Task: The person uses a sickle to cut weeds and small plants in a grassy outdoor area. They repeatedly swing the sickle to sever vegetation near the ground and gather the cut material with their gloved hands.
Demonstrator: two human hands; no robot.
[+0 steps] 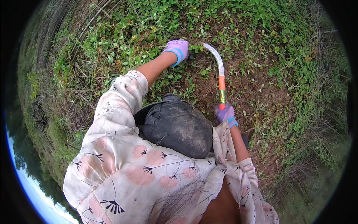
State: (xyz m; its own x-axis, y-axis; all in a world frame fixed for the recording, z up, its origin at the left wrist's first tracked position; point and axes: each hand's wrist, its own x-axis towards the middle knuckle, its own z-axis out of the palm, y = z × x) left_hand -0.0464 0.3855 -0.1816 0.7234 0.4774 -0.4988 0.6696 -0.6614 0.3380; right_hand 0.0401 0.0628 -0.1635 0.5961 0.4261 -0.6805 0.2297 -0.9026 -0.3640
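Note:
My right hand [225, 113], in a purple knit glove with a blue-striped cuff, grips the handle of a sickle [218, 60]. The curved metal blade points away from me and bends left at its tip. Orange and red cover the handle, with a shiny green-gold band. My left hand [176, 51], in a matching glove that bears writing, is closed low among leafy creeping plants [156, 36]. Its fingertips are hidden beneath it. A leafy stem [197, 48] sticks out from the left fist toward the blade tip, apparently held there.
My dark trouser knee [179, 128] is bent between my arms. Brown soil with cut plant litter [251, 92] lies right of the sickle. Dry stalks [92, 22] stand at upper left. Dense green growth [279, 16] covers the upper right.

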